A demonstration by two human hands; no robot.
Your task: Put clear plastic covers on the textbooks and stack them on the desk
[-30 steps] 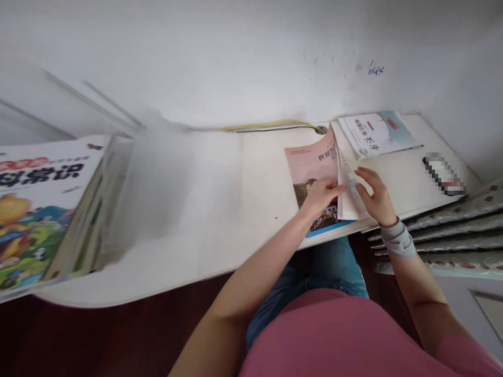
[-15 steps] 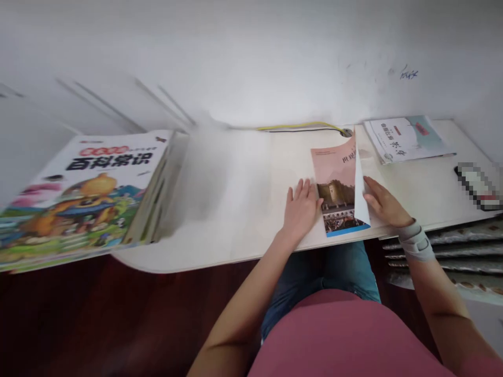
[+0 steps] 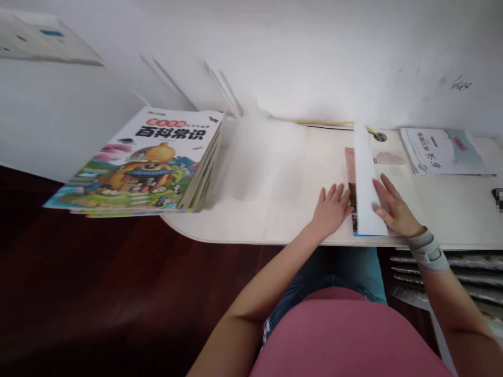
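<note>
A pink-covered booklet [image 3: 351, 178] lies on the white desk [image 3: 267, 230], mostly covered by a tall white page [image 3: 367, 180] that stands folded over it. Only a narrow strip of its cover and photo shows. My left hand [image 3: 331, 209] rests flat with fingers spread, its fingertips at the booklet's left edge. My right hand [image 3: 395, 205] lies with its fingertips against the white page's right edge. A grey brace wraps my right wrist [image 3: 428, 252].
A thick picture book [image 3: 145, 167] with a cartoon cover lies at the desk's left end. A white-and-teal booklet [image 3: 444, 152] lies at the back right. A yellow cable [image 3: 326, 123] runs along the wall to a grommet hole [image 3: 379, 136].
The white page has swung over and now covers the booklet's photo. My left hand has moved against the booklet's edge. The view has turned left, bringing more of the picture book into sight.
</note>
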